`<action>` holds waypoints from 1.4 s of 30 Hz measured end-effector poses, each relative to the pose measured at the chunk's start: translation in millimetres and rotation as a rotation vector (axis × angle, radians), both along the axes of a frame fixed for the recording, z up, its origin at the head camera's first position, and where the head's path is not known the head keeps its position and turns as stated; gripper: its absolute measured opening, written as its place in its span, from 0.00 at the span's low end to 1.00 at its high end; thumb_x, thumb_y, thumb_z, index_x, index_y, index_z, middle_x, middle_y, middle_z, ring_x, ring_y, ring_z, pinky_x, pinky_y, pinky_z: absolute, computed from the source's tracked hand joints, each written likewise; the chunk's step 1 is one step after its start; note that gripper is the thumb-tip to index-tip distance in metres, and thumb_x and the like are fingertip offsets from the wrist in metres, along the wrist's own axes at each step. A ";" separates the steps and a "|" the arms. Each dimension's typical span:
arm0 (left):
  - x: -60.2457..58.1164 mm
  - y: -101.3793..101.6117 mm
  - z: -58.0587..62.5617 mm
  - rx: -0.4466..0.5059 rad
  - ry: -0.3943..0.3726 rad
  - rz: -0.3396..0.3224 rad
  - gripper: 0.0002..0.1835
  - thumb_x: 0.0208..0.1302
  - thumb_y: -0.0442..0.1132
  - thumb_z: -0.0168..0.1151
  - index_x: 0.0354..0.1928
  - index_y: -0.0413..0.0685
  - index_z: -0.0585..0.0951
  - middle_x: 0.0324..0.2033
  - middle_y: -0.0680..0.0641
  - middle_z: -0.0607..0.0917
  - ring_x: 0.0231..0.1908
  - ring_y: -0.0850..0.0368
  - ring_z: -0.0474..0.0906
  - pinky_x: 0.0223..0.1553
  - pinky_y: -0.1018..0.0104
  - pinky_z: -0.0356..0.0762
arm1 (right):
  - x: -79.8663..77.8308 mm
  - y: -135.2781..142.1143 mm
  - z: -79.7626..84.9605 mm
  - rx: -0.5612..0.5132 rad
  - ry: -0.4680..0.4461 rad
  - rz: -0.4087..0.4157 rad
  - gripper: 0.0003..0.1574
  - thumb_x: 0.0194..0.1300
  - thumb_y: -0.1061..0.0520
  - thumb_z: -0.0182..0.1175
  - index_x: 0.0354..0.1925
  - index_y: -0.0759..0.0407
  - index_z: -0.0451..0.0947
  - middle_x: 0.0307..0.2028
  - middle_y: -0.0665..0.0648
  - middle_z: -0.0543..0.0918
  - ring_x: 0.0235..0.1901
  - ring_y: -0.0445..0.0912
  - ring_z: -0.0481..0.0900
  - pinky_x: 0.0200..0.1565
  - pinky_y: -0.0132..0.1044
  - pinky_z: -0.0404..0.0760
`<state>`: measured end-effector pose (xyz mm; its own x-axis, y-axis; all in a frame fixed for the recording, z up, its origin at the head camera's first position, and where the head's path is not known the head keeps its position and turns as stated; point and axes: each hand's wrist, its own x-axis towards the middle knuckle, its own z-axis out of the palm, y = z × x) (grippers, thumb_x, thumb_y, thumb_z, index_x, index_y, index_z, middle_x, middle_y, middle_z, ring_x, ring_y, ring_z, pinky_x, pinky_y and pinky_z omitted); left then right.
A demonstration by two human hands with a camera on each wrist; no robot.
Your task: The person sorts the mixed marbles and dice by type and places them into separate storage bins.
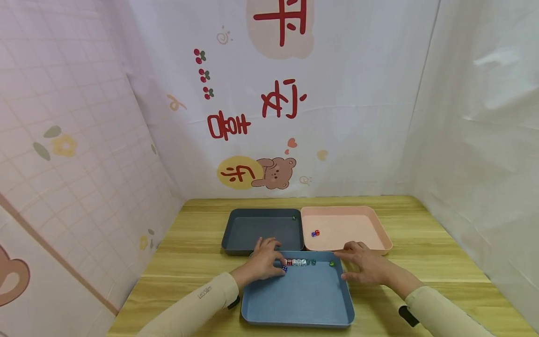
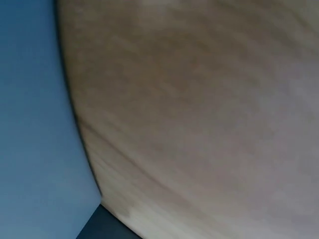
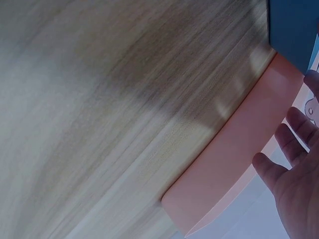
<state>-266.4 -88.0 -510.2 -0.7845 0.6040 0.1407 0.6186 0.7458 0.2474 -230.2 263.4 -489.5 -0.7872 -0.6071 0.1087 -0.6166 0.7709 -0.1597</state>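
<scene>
My left hand (image 1: 264, 263) reaches over the left rim of the blue tray (image 1: 299, 299) and pinches a blue die (image 1: 284, 269) between thumb and forefinger. Beside those fingertips, a row along the tray's far side holds a red die (image 1: 289, 262), several white dice (image 1: 299, 262) and small dark green pieces (image 1: 311, 262). A green marble (image 1: 331, 263) lies in the far right corner. My right hand (image 1: 366, 264) has its fingers spread at the tray's right rim and holds nothing. In the right wrist view its fingers (image 3: 286, 144) show beside the pink tray (image 3: 234, 149).
Behind the blue tray stand a dark grey tray (image 1: 261, 231) with a small green piece (image 1: 294, 217) and the pink tray, where a red die (image 1: 317, 232) and a blue die lie together. All three trays sit close together on a wood-grain table (image 1: 193, 243).
</scene>
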 end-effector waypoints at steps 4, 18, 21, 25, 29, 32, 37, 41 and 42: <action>0.1 -1.2 -1.4 -0.010 0.000 0.007 0.08 0.54 0.51 0.76 0.33 0.61 0.89 0.59 0.45 0.77 0.68 0.42 0.61 0.67 0.32 0.49 | 0.3 -0.2 0.0 0.000 0.000 0.002 0.41 0.63 0.32 0.62 0.64 0.55 0.76 0.54 0.60 0.74 0.51 0.57 0.72 0.49 0.58 0.78; -6.0 -1.0 10.0 0.125 -0.070 0.036 0.08 0.53 0.51 0.77 0.30 0.59 0.88 0.58 0.43 0.76 0.66 0.42 0.63 0.67 0.31 0.46 | -0.3 0.7 -1.5 -0.002 0.001 0.000 0.41 0.62 0.33 0.63 0.64 0.55 0.77 0.54 0.60 0.74 0.51 0.58 0.72 0.49 0.58 0.78; -9.0 -0.1 15.2 0.137 -0.075 0.038 0.07 0.54 0.51 0.76 0.30 0.60 0.88 0.59 0.43 0.76 0.66 0.41 0.62 0.67 0.31 0.45 | -0.8 1.2 -3.0 -0.002 0.005 -0.003 0.41 0.62 0.33 0.63 0.64 0.55 0.77 0.54 0.60 0.74 0.51 0.58 0.73 0.48 0.58 0.78; -13.0 3.7 24.3 0.149 -0.089 0.047 0.06 0.56 0.51 0.74 0.30 0.61 0.88 0.61 0.43 0.75 0.67 0.42 0.60 0.68 0.32 0.43 | -1.2 1.8 -3.7 -0.005 0.012 0.004 0.40 0.62 0.33 0.64 0.64 0.55 0.77 0.53 0.60 0.74 0.51 0.58 0.73 0.47 0.58 0.78; -19.0 11.1 34.4 0.150 -0.090 0.062 0.06 0.57 0.51 0.73 0.30 0.62 0.88 0.61 0.44 0.74 0.68 0.43 0.60 0.69 0.33 0.42 | -1.3 2.2 -2.5 -0.004 0.021 0.010 0.40 0.62 0.34 0.64 0.64 0.55 0.77 0.53 0.60 0.74 0.51 0.59 0.73 0.47 0.57 0.78; -23.9 17.9 44.0 0.150 -0.079 0.074 0.06 0.58 0.52 0.73 0.31 0.62 0.88 0.61 0.45 0.74 0.68 0.44 0.61 0.69 0.33 0.42 | -1.2 2.4 -1.7 -0.005 0.023 0.011 0.39 0.62 0.34 0.64 0.64 0.55 0.77 0.53 0.60 0.73 0.51 0.59 0.73 0.47 0.57 0.78; -33.9 28.8 56.9 0.150 -0.069 0.102 0.06 0.58 0.52 0.72 0.31 0.62 0.88 0.61 0.46 0.75 0.68 0.44 0.61 0.69 0.34 0.44 | -0.7 1.9 -1.2 -0.005 0.022 0.008 0.39 0.62 0.35 0.64 0.64 0.55 0.77 0.53 0.61 0.74 0.51 0.59 0.73 0.47 0.58 0.78; -41.8 37.3 63.3 0.161 -0.077 0.124 0.06 0.58 0.52 0.73 0.31 0.62 0.88 0.61 0.46 0.75 0.67 0.45 0.61 0.69 0.34 0.44 | -0.3 1.6 -2.4 -0.010 0.009 0.005 0.39 0.63 0.35 0.64 0.64 0.55 0.77 0.54 0.61 0.74 0.51 0.59 0.73 0.48 0.59 0.78; -43.7 39.7 64.7 0.166 -0.079 0.129 0.06 0.58 0.52 0.73 0.31 0.62 0.88 0.61 0.46 0.75 0.67 0.45 0.61 0.69 0.34 0.44 | -0.1 1.5 -2.4 -0.012 0.004 0.004 0.39 0.63 0.35 0.64 0.64 0.55 0.77 0.54 0.61 0.74 0.52 0.59 0.73 0.48 0.59 0.78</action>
<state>-310.1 -48.4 -445.5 -0.8663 0.4715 0.1647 0.4944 0.7627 0.4171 -230.3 264.9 -492.0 -0.7844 -0.6088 0.1188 -0.6202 0.7666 -0.1664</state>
